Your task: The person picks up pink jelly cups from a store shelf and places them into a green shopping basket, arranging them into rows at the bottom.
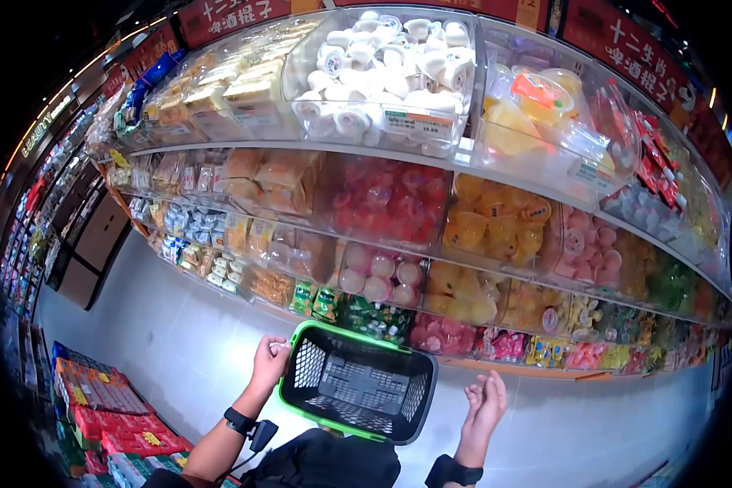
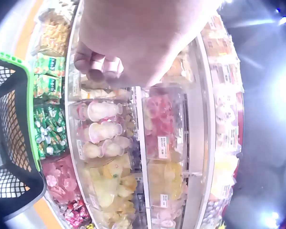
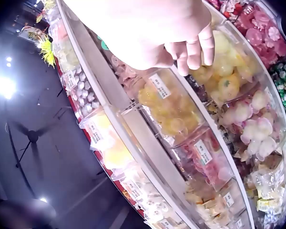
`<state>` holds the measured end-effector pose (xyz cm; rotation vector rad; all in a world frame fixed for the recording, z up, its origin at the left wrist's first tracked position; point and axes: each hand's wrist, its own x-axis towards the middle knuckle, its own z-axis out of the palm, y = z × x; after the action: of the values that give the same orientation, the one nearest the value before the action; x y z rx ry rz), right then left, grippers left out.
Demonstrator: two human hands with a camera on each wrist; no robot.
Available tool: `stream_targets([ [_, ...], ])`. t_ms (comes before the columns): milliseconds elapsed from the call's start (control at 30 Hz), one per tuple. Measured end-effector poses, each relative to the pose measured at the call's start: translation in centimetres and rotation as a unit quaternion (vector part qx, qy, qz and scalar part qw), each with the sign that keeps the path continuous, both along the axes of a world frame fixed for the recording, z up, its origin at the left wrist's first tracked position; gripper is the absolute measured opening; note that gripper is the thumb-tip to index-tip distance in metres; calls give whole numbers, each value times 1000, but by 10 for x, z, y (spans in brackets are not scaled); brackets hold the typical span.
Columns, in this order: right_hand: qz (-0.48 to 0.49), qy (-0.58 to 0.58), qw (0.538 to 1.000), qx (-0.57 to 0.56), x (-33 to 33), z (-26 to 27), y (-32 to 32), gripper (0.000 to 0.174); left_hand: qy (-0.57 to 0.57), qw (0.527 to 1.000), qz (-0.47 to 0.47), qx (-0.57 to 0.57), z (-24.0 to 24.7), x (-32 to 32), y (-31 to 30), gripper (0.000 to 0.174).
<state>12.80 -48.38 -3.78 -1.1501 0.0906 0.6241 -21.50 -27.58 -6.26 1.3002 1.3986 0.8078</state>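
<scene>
A black basket [image 1: 354,386] with a green rim sits upright and empty in front of the person's torso. Just beside its left rim is the left hand [image 1: 268,362], fingers loosely curled, nothing visible in them. In the left wrist view that hand [image 2: 133,38] hangs apart from the basket [image 2: 31,109], shelves behind it. Off the basket's right side, the right hand [image 1: 486,403] is raised with relaxed, bent fingers. The right wrist view also shows this hand [image 3: 157,33] holding nothing, in front of the shelf bins. What supports the basket is hidden.
Curved tiered shelves [image 1: 382,165] of clear bins stretch across the front, with white cups [image 1: 390,73], red jelly cups [image 1: 390,199] and yellow ones [image 1: 496,220]. Stacked red packages [image 1: 130,423] stand at lower left. Pale floor [image 1: 179,325] lies between them and the shelves.
</scene>
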Motion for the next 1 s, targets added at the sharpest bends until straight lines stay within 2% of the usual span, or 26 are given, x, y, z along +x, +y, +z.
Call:
stream_targets([
  [33, 1, 18, 1000, -4, -6, -1, 0, 32, -47, 997, 10, -63, 0, -3, -6, 19],
  [67, 2, 38, 999, -10, -12, 1, -3, 39, -72, 995, 4, -72, -8, -8, -12, 21],
  [200, -46, 16, 999, -24, -28, 20, -31, 45, -69, 989, 15, -129, -9, -9, -39, 20],
  [267, -65, -10, 997, -36, -32, 17, -54, 47, -88, 989, 4, -117, -10, -9, -51, 20],
  [467, -14, 25, 998, -58, -66, 16, -103, 46, -132, 986, -37, -99, -1, -24, -85, 20],
  [600, 4, -28, 997, -65, -105, 33, -114, 47, -193, 976, -17, -99, 18, -45, -111, 18],
  [833, -31, -40, 998, -23, -136, 61, -145, 44, -239, 964, 1, -114, 9, -84, -154, 13],
  [1000, -74, -33, 996, -30, -149, 35, -189, 43, -229, 966, -20, -119, -6, -96, -154, 12],
])
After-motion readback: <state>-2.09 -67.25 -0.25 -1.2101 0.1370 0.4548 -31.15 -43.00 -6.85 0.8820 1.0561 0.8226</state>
